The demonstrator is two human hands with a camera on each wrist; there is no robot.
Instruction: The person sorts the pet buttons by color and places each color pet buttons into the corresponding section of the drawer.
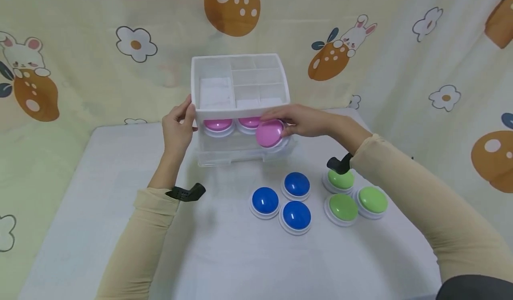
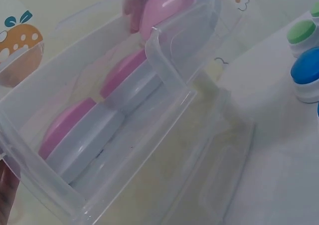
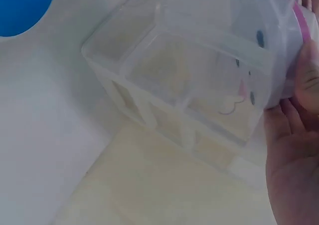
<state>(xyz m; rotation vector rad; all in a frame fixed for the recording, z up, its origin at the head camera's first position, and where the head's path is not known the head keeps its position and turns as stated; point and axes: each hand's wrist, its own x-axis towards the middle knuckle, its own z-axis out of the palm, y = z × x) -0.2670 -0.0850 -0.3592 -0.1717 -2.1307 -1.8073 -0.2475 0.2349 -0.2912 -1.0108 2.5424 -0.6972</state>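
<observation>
The pink button (image 1: pixel 271 135), pinched in the right hand (image 1: pixel 306 121) at the right end of the clear drawer (image 1: pixel 214 158) while the left hand (image 1: pixel 177 130) grips the white box (image 1: pixel 240 114) by its left edge, looks light and stiff, its smooth dome (image 1: pixel 266 133) probably slippery, its white rim (image 1: pixel 277 148) the surer hold.

No readable text, label, brand, number or sign in any of three views.
</observation>
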